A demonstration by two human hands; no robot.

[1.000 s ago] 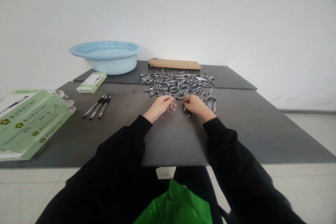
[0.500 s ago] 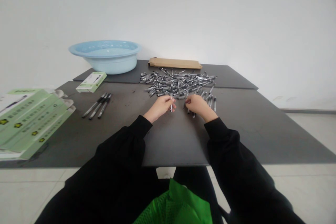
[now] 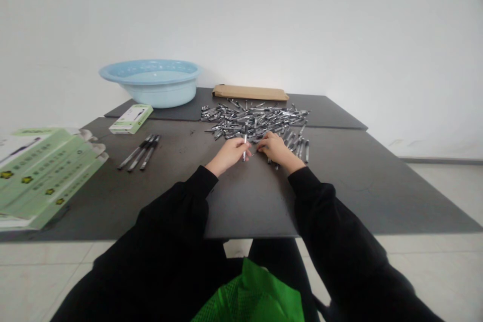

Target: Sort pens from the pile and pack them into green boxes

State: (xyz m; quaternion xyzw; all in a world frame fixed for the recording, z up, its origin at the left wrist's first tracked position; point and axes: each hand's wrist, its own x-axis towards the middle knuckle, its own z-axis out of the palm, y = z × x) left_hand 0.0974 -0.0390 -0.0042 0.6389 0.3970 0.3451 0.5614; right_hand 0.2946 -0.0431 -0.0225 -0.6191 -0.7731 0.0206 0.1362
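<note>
At the near edge of a heap of pens on a dark table, gripping a single pen near upright in the closed left hand, between heap and sleeve, and pinching a thin piece in the curled right hand, well apart from three pens farther left.

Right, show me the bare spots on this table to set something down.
The widest bare tabletop runs from the pen heap and right sleeve to the table's right edge. Smaller patches lie between the three separate pens and the left hand, and between the left sleeve and the right. It is crowded around the heap and right hand.
</note>
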